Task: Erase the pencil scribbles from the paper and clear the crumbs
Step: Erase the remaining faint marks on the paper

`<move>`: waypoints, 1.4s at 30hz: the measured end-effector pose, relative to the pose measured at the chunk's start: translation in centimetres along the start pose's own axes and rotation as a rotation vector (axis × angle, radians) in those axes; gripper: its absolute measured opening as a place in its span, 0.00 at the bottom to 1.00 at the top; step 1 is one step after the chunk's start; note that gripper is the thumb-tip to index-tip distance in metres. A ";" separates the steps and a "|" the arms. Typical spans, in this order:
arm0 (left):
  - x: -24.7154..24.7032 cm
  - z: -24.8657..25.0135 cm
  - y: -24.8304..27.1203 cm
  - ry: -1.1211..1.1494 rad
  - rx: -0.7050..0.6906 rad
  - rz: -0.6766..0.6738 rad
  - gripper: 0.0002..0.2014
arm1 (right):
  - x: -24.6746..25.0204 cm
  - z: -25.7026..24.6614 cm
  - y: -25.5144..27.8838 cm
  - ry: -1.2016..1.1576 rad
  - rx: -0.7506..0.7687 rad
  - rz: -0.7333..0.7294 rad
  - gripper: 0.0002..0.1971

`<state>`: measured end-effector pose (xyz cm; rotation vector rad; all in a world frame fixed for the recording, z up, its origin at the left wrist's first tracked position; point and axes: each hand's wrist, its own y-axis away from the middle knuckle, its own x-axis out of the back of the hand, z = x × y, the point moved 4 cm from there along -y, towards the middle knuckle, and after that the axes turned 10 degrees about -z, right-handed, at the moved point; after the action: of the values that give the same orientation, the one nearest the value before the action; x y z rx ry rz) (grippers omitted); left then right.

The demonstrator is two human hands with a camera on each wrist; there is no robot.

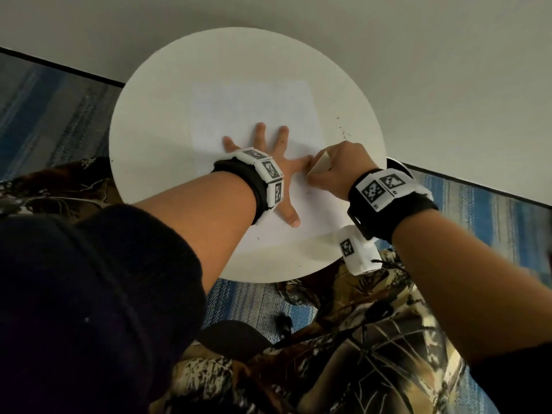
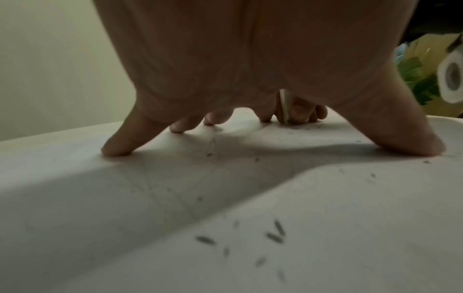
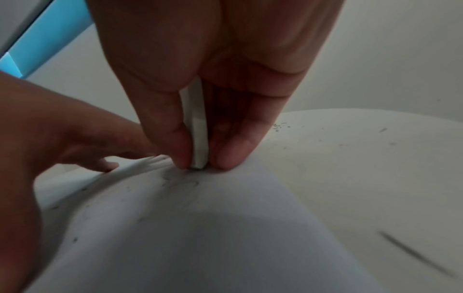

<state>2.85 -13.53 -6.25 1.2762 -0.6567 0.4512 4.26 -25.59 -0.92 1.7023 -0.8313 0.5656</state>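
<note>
A white sheet of paper (image 1: 254, 112) lies on a round white table (image 1: 155, 121). My left hand (image 1: 268, 162) presses flat on the sheet with its fingers spread. My right hand (image 1: 334, 168) pinches a thin white eraser (image 3: 199, 138) between thumb and fingers, its lower edge touching the paper by my left index fingertip. Faint pencil scribbles (image 3: 180, 184) show just below the eraser. The paper wrinkles (image 3: 150, 160) between the two hands. Dark crumbs (image 2: 273, 234) lie scattered on the sheet and the table (image 3: 280, 126).
The table stands against a pale wall (image 1: 418, 70) over blue striped carpet (image 1: 44, 100). My camouflage-patterned legs (image 1: 373, 324) sit below the table's near rim. A roll of paper (image 2: 451, 79) shows beyond the table's edge in the left wrist view.
</note>
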 end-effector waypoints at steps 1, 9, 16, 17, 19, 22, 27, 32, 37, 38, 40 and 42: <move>0.0 0.0 0.1 0.003 0.004 -0.012 0.63 | -0.4 -0.3 0.3 0.045 0.003 0.007 0.13; 0.2 -0.1 0.0 -0.023 0.027 -0.004 0.64 | -1.0 0.6 1.3 -0.031 -0.029 0.011 0.13; 0.2 -0.1 0.1 -0.015 0.023 -0.001 0.64 | -1.1 0.8 1.6 -0.020 -0.014 0.024 0.13; 0.1 -0.1 0.1 -0.010 0.023 -0.003 0.64 | -1.1 0.8 1.5 -0.002 -0.017 0.032 0.13; 0.2 -0.1 0.1 -0.003 0.016 0.002 0.64 | -1.8 0.7 1.7 0.028 0.005 -0.037 0.12; 0.3 0.0 0.1 -0.003 0.019 0.001 0.63 | -1.2 1.6 1.8 -0.066 -0.035 -0.010 0.11; 0.2 0.1 -0.2 -0.012 0.023 0.010 0.63 | -1.5 1.7 1.9 -0.015 -0.040 -0.064 0.12; 0.1 0.0 -0.1 -0.020 0.027 0.010 0.63 | -0.6 2.7 1.6 -0.092 -0.097 0.022 0.11; -0.1 -0.1 -0.2 -0.021 0.031 0.005 0.63 | -1.2 2.8 1.7 -0.122 -0.078 -0.008 0.10; 0.0 -0.1 -0.1 -0.016 0.029 -0.004 0.63 | -0.9 3.0 1.6 -0.113 -0.094 0.024 0.11; 0.3 0.1 -0.1 -0.013 0.025 -0.007 0.64 | -0.6 2.9 1.5 -0.059 -0.097 0.065 0.12; 0.4 0.0 0.2 -0.031 0.036 -0.011 0.64 | -0.9 2.2 1.4 -0.002 -0.093 0.054 0.13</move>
<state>3.02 -13.52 -5.77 1.3224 -0.6700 0.4372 2.53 -27.70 -1.32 1.6002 -0.8937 0.5543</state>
